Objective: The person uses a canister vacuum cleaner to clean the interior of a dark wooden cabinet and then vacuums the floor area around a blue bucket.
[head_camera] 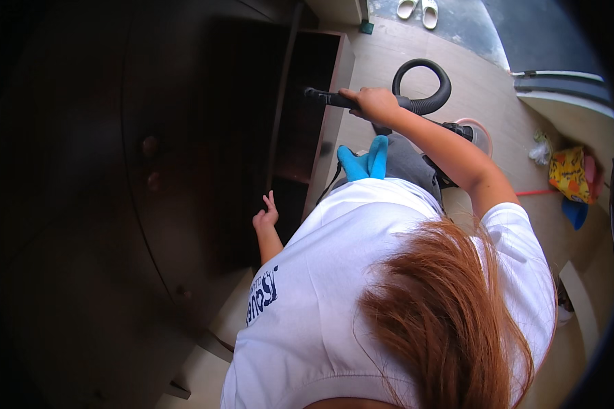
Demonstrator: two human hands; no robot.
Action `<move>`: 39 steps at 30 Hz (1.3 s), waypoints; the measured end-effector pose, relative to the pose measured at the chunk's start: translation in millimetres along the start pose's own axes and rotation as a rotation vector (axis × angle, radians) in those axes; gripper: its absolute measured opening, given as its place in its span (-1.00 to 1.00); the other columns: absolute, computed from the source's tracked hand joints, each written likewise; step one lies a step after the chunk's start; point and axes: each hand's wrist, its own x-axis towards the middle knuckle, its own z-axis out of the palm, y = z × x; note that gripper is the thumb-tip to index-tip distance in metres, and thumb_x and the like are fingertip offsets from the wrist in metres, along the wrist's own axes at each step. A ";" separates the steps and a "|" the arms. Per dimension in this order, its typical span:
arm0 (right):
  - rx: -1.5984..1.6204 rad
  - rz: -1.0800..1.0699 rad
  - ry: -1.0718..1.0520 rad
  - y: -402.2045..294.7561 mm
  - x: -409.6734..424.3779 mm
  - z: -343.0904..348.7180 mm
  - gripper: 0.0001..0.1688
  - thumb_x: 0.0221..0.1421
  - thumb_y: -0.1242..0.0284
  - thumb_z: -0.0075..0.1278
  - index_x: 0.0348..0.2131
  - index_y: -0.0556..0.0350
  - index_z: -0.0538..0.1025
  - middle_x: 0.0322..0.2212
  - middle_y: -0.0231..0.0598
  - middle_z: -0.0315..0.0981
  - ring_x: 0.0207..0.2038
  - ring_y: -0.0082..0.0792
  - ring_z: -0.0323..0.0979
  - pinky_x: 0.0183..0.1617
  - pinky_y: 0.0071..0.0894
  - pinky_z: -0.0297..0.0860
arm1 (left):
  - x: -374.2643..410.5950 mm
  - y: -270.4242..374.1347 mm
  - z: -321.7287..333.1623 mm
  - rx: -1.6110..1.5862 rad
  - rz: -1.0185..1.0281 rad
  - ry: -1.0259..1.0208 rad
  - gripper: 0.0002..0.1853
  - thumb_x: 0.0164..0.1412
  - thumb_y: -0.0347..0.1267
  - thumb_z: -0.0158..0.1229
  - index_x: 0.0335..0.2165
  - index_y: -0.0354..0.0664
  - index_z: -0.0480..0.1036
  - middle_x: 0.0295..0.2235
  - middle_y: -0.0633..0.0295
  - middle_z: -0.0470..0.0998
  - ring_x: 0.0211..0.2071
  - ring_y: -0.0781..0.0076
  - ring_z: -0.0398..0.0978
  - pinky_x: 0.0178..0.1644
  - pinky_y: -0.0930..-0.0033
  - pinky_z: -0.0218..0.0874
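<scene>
My right hand (377,105) is closed around the black handle of a vacuum hose (340,99). The tip of that handle points left, over the opening of a dark wooden cabinet (299,128). From the handle, the ribbed black hose (442,84) loops back over the floor. My left hand (267,214) is by the lower end of a dark cabinet door edge (281,97), fingers apart, with nothing visible in it. Whether its fingertips touch the door is unclear. The cabinet's inside is mostly in shadow.
A blue cloth (363,158) hangs at my waist. Beyond my right forearm is a clear round container (482,138). To the right lie a yellow patterned bag (573,174), a blue plastic piece (574,213) and a white plastic bag (540,152). White clogs (430,14) rest at the top.
</scene>
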 end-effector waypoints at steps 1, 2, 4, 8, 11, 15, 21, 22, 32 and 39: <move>-0.006 0.010 0.006 0.8 2.1 2.3 -0.43 -0.06 0.28 0.05 0.00 -0.33 0.30 -0.52 -0.21 0.47 -0.43 -0.15 0.47 -0.43 -0.20 0.37 | -0.8 -1.1 -0.1 -0.008 0.008 0.006 -0.50 0.27 -0.25 -0.38 0.08 -0.34 0.04 -0.01 -0.14 0.27 -0.01 -0.24 0.26 -0.26 0.07 0.45; -0.011 0.020 0.012 0.8 3.9 4.6 -0.42 -0.05 0.29 0.05 0.01 -0.33 0.29 -0.52 -0.22 0.47 -0.44 -0.15 0.47 -0.44 -0.20 0.37 | -1.6 -2.2 -0.3 -0.017 0.017 0.012 -0.50 0.27 -0.25 -0.38 0.09 -0.34 0.03 -0.01 -0.14 0.27 -0.01 -0.24 0.26 -0.26 0.07 0.45; -0.062 0.012 0.011 -3.6 3.3 2.1 -0.38 -0.06 0.30 0.06 0.04 -0.33 0.26 -0.53 -0.22 0.46 -0.45 -0.16 0.47 -0.46 -0.22 0.37 | -2.5 -3.8 0.1 -0.018 0.021 0.018 -0.50 0.27 -0.24 -0.38 0.10 -0.33 0.02 -0.01 -0.14 0.27 -0.01 -0.24 0.27 -0.27 0.06 0.45; -0.095 -0.078 -0.103 -6.4 -8.9 19.1 -0.34 -0.03 0.34 0.02 0.09 -0.32 0.22 -0.52 -0.20 0.46 -0.46 -0.18 0.48 -0.45 -0.26 0.37 | 0.2 -2.8 1.2 -0.006 0.019 0.010 -0.49 0.28 -0.22 -0.38 0.11 -0.29 0.00 0.00 -0.15 0.26 -0.01 -0.24 0.26 -0.26 0.07 0.45; -0.094 -0.189 -0.227 -13.6 -25.2 20.5 -0.37 -0.02 0.34 0.01 0.08 -0.35 0.24 -0.50 -0.19 0.46 -0.44 -0.19 0.48 -0.44 -0.28 0.37 | 4.5 3.4 -0.6 -0.017 0.009 0.010 -0.48 0.28 -0.21 -0.38 0.12 -0.27 -0.02 0.01 -0.15 0.24 0.00 -0.24 0.25 -0.25 0.07 0.44; -0.059 -0.255 -0.381 -27.1 -30.2 23.3 -0.36 -0.03 0.32 0.01 0.08 -0.43 0.24 -0.46 -0.24 0.47 -0.37 -0.19 0.48 -0.37 -0.26 0.38 | 4.7 3.9 -2.1 -0.025 -0.030 -0.026 -0.48 0.28 -0.20 -0.40 0.13 -0.25 -0.05 0.02 -0.15 0.22 0.02 -0.24 0.22 -0.23 0.07 0.43; -0.034 -0.315 -0.485 -25.4 -30.8 4.0 -0.33 -0.07 0.31 0.05 0.07 -0.44 0.26 -0.41 -0.24 0.48 -0.36 -0.21 0.48 -0.32 -0.26 0.37 | 4.3 -0.5 -3.6 -0.022 0.015 -0.043 -0.46 0.29 -0.19 -0.41 0.16 -0.21 -0.12 0.06 -0.14 0.17 0.04 -0.23 0.19 -0.21 0.07 0.42; -0.033 -0.321 -0.485 -23.3 -31.1 -6.2 -0.33 -0.08 0.32 0.06 0.07 -0.41 0.26 -0.44 -0.22 0.48 -0.38 -0.19 0.47 -0.33 -0.26 0.36 | 5.2 1.2 -4.9 -0.022 0.009 -0.048 -0.46 0.29 -0.19 -0.41 0.16 -0.20 -0.12 0.06 -0.13 0.17 0.04 -0.23 0.19 -0.21 0.07 0.42; -0.052 -0.143 -0.349 -22.8 -40.1 -23.1 -0.42 -0.04 0.26 0.05 0.02 -0.37 0.31 -0.44 -0.23 0.49 -0.39 -0.20 0.47 -0.32 -0.27 0.37 | 8.7 3.1 -7.9 -0.043 -0.046 -0.066 -0.44 0.29 -0.18 -0.41 0.17 -0.18 -0.16 0.08 -0.13 0.15 0.06 -0.23 0.17 -0.20 0.08 0.42; -0.007 0.027 -0.240 -0.7 -41.2 -46.8 -0.41 -0.07 0.29 0.07 0.02 -0.35 0.31 -0.46 -0.22 0.50 -0.39 -0.17 0.48 -0.35 -0.22 0.38 | 12.9 10.1 -10.1 -0.044 -0.049 -0.099 -0.43 0.29 -0.18 -0.41 0.19 -0.12 -0.25 0.10 -0.12 0.11 0.06 -0.23 0.16 -0.19 0.06 0.41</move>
